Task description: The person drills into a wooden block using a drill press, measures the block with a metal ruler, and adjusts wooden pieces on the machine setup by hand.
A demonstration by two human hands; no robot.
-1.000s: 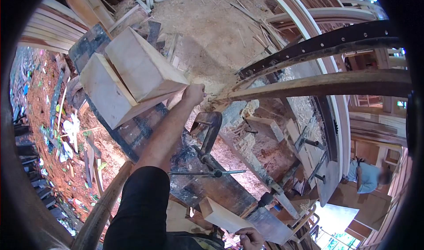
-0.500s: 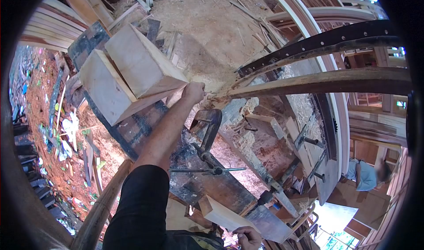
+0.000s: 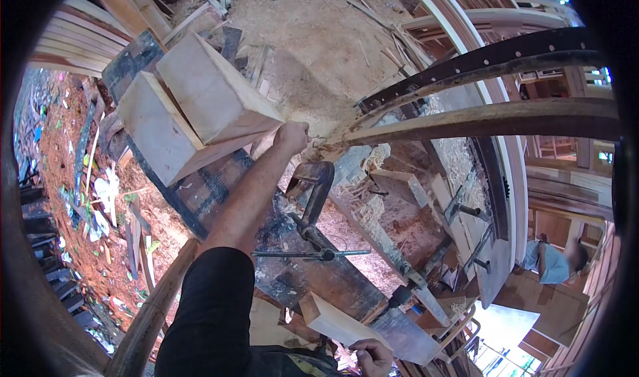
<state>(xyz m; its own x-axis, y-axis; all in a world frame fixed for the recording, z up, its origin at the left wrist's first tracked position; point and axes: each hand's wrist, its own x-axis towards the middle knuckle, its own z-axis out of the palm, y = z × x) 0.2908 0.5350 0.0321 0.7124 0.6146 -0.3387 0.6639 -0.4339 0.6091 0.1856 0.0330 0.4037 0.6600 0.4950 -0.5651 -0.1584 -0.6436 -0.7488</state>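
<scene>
My left hand [image 3: 291,138] is closed at the right-hand corner of a pale wooden block [image 3: 216,94]. The fingers are curled, and whatever is in them is hidden. Beside this block lies a second pale block [image 3: 156,127], with a dark gap between the two. Both sit on a dark, paint-stained bench plank [image 3: 226,190]. Just below the hand stands a metal clamp [image 3: 316,197] with a thin crossbar. My right hand [image 3: 373,358], at the bottom, is curled against the end of a smaller wooden block [image 3: 339,320]; its grip is partly out of sight.
Two long curved beams [image 3: 479,120] reach in from the right. Wood shavings [image 3: 376,210] and several more clamps [image 3: 462,210] lie right of the bench. Stacked boards [image 3: 83,37] stand at upper left. A person in a light shirt [image 3: 549,264] is at far right.
Both of my hands stay almost where they were. In the background at right, the person has shifted their head and arm slightly.
</scene>
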